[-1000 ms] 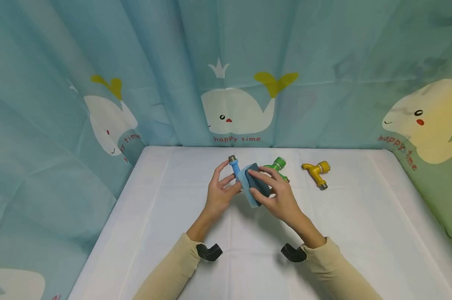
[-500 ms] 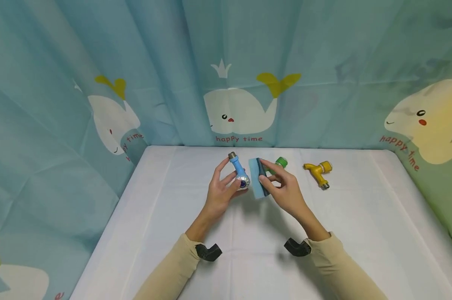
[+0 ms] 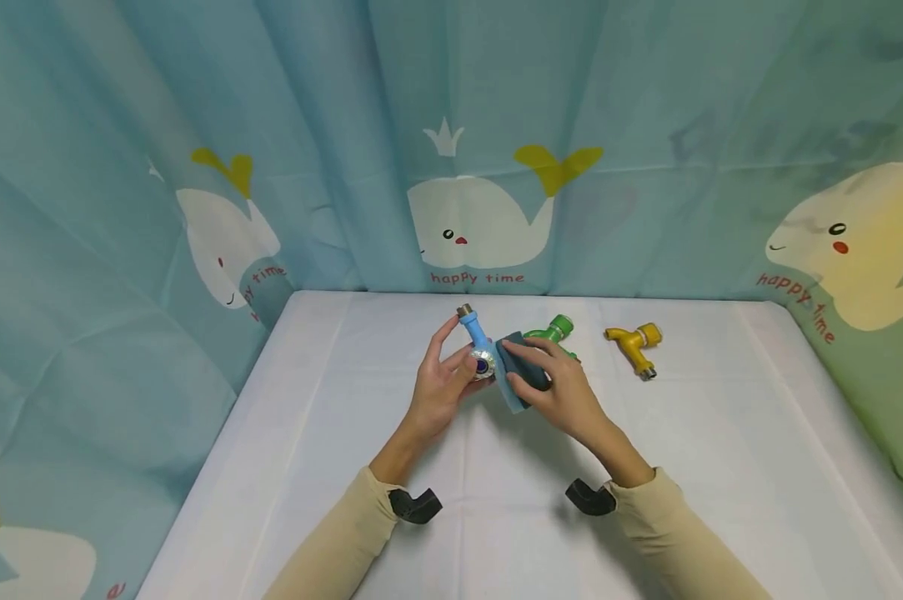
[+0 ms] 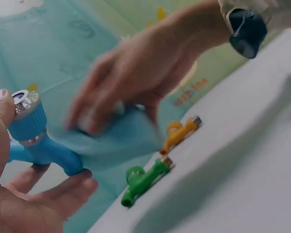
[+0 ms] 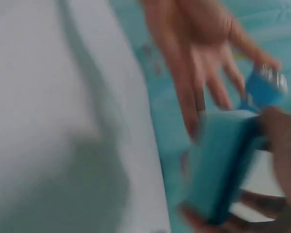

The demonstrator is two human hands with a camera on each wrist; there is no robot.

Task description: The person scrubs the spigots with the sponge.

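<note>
In the head view my left hand (image 3: 436, 387) holds a blue tap (image 3: 475, 329), its metal threaded end pointing up and away. The thumb lies on the tap's silvery knob with a dark blue centre. My right hand (image 3: 567, 400) pinches a two-layer sponge (image 3: 529, 373), light blue on one face and dark blue on the other. Its light face is right at the side of the tap. In the left wrist view the sponge (image 4: 128, 138) is blurred beside the tap's spout (image 4: 68, 160). The right wrist view shows the sponge (image 5: 218, 160) between thumb and fingers, also blurred.
Behind the right hand a green tap (image 3: 559, 327) lies on the white tabletop (image 3: 391, 517), partly covered by the fingers. Farther right lies a yellow tap (image 3: 634, 343). A blue curtain (image 3: 331, 208) with whale prints hangs along the table's back and left sides.
The right hand drew the sponge back from the blue tap, turning it edge-on, then brought it against the tap's side again. The left hand has turned the tap slightly, and its knob shows now.
</note>
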